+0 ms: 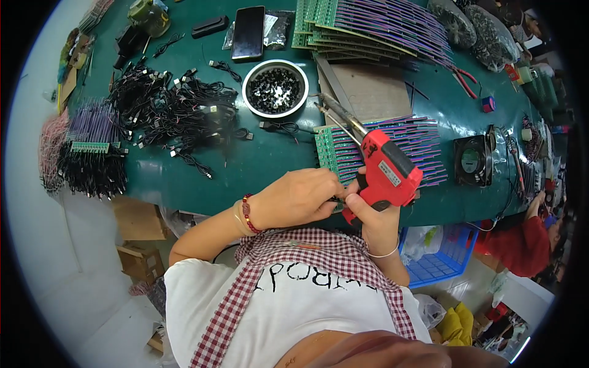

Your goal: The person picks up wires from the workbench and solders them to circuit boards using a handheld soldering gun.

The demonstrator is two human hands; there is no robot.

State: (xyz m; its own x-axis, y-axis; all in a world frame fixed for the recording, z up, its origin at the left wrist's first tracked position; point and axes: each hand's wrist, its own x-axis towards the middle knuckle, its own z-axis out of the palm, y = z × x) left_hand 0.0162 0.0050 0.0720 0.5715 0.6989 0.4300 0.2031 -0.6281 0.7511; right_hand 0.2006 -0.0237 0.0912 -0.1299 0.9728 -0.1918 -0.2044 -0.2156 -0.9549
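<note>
My right hand (375, 219) is closed round the handle of a red and black soldering gun (392, 175). Its metal tip points up and to the left, above a green circuit board panel (327, 153) with rows of purple and pink wires. At the near edge of that panel my left hand (300, 197) is closed, its fingertips pressed together close to my right thumb. Whatever the left fingers pinch is mostly hidden; only a small dark bit shows between them. A brown board (374, 92) lies beyond the panel.
A steel bowl (246, 92) holds small black parts. Left of it spreads a heap of black USB cables (178, 110). More wired panels (368, 30) are stacked at the back. A small fan (471, 161) stands at right, a blue crate (438, 260) below the table edge, and another person's red sleeve (521, 242) beyond.
</note>
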